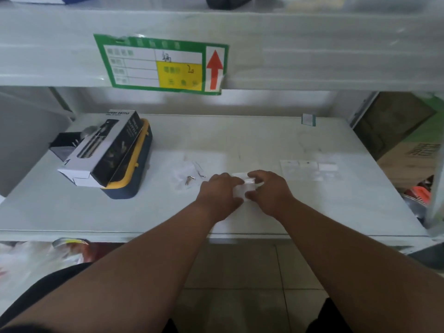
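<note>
Left hand and right hand pinch the small white packet between them, on the near half of the table. Judged light, easily creased (paper or thin card) — grip its side edges; farther left lie loose screws.

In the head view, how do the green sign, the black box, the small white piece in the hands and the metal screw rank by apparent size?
1. green sign, largest
2. black box; its distance from the camera may differ from the sign's, so true sizes are unsure
3. small white piece, partly covered
4. metal screw, smallest
</note>
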